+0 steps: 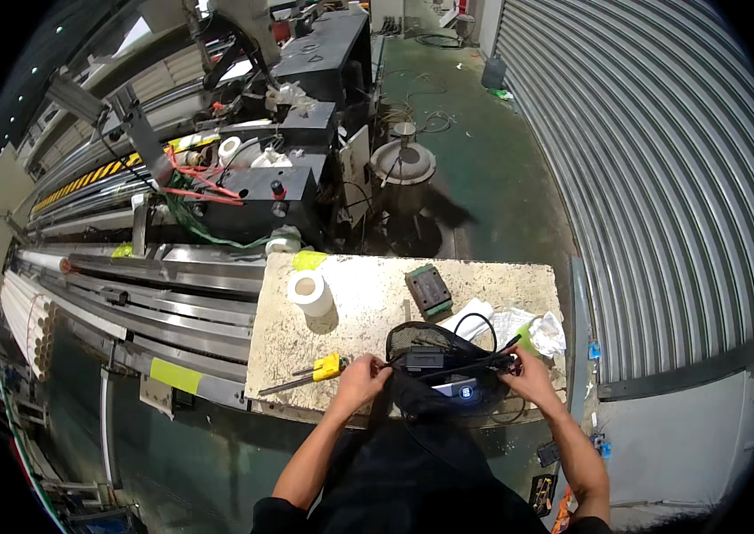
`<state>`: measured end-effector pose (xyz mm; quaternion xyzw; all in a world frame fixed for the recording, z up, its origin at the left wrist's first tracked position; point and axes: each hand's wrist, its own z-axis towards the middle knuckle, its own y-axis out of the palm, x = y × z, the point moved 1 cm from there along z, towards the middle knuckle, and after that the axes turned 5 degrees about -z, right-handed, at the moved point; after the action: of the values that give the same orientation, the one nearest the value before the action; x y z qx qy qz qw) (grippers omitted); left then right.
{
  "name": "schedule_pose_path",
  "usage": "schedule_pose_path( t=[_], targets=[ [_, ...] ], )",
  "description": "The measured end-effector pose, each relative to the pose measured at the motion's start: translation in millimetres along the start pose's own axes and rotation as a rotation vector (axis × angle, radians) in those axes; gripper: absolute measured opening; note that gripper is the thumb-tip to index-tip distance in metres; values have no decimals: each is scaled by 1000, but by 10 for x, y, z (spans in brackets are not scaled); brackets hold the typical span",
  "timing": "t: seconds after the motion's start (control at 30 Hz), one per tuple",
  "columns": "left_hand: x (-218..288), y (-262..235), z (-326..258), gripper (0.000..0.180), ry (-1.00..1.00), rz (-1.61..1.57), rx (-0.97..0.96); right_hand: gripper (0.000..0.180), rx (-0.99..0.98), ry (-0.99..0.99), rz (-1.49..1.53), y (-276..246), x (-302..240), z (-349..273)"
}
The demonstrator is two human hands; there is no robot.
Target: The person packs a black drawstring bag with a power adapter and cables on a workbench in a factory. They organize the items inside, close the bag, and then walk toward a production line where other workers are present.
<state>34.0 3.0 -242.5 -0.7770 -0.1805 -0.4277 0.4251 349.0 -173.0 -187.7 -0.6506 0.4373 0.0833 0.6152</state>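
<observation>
On a speckled stone-topped table, a black mesh bag lies at the near edge. My left hand grips the bag's left rim. At the bag's right rim, my right hand holds it beside a black cable. Between the two hands the bag's mouth is stretched wide. Inside it sit a black box-shaped device and a small lit screen.
A yellow-handled screwdriver lies left of my left hand. A white tape roll, a green-and-black metal block and crumpled white cloths rest on the table. Machinery stands behind, white pipes left, a roller shutter right.
</observation>
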Motion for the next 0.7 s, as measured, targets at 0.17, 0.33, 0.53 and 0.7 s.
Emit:
schedule_pose_path(
  t=[0.17,0.33,0.53,0.7],
  targets=[
    [-62,108,65,39,-66,-10,46,49,-24,36,-65,23,-57,-6],
    [-92,70,217,50,-118,40,-113,51,-56,20,-172,-5,-93,31],
    [199,-201,135,37,108,282,-269,46,-77,38,-59,-120,-49,-12],
    [176,-220,-160,25,385,248,-52,43,-64,151,22,-42,128,-53]
  ],
)
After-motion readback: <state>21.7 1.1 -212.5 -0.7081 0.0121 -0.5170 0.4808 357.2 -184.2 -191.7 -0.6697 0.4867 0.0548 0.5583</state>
